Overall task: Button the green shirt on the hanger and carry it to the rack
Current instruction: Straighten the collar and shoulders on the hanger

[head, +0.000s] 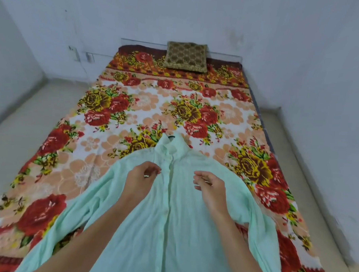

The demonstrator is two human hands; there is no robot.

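Observation:
A pale green shirt (170,228) lies flat on the bed, collar (172,146) pointing away from me, sleeves spread to both sides. Its front placket (169,189) runs down the middle and looks closed, with small buttons along it. My left hand (140,179) hovers just left of the placket at chest height, fingers loosely curled and holding nothing. My right hand (208,185) hovers to the right of the placket, fingers apart and empty. No hanger shows; if one is inside the shirt, the fabric hides it.
The bed (147,105) carries a floral red, yellow and peach cover. A brown patterned cushion (186,56) rests at its far end against the wall. Pale floor (18,133) runs along both sides of the bed. No rack is in view.

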